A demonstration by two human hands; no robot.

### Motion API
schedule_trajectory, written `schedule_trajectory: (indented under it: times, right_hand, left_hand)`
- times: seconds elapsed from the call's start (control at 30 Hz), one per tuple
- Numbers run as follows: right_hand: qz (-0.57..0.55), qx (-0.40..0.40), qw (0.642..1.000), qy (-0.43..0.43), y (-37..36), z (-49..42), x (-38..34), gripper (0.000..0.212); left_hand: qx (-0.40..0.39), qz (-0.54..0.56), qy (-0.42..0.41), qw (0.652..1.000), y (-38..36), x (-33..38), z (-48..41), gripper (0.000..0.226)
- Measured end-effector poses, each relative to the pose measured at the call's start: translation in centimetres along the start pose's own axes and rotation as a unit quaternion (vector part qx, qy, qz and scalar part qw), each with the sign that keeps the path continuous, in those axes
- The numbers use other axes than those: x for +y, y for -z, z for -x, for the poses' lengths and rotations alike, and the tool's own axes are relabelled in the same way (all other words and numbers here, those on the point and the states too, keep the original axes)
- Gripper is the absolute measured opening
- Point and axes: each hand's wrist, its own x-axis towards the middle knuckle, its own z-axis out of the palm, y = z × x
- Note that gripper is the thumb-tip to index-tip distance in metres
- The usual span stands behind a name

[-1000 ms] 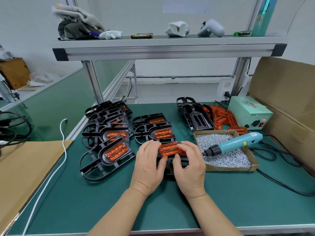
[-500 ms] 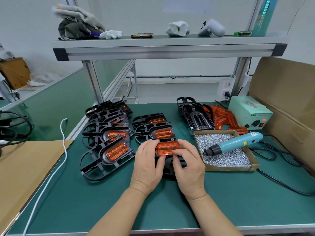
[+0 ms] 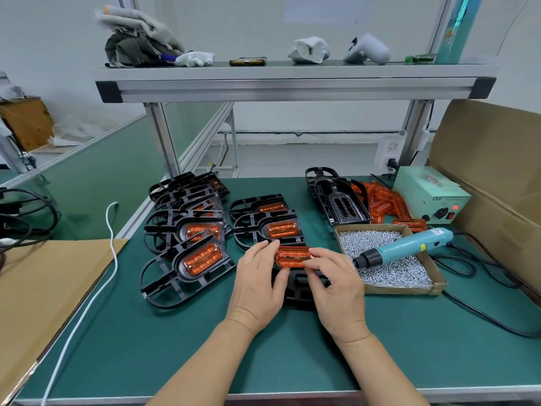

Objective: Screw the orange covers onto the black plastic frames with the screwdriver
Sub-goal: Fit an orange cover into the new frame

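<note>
Together, two hands point(image 3: 257, 285) point(image 3: 336, 291) pinch one cover point(image 3: 291, 256).

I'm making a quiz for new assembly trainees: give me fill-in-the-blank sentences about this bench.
The left hand and right hand together hold one ____ cover. The teal screwdriver lies on a box of ____. The black frame beneath the hands rests on the ____ mat.
Missing: orange; screws; green.

Factory assembly station. Green-matted workbench point(image 3: 146, 347) under an aluminium-profile shelf point(image 3: 292, 90). On it are batches of identical black frames point(image 3: 181, 270) fitted with orange covers point(image 3: 202, 259), a cardboard tray of screws point(image 3: 398, 290), a corded electric screwdriver point(image 3: 409, 249) and its power supply point(image 3: 427, 197).
</note>
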Motion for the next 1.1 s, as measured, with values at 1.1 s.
schedule_trajectory:
  times: [1.1]
  right_hand:
    - [0.143, -0.099, 0.983, -0.051, 2.2, 0.9, 1.1, 0.017]
  left_hand:
    - [-0.046, -0.04, -0.061, 0.996, -0.5, -0.4, -0.1, 0.024]
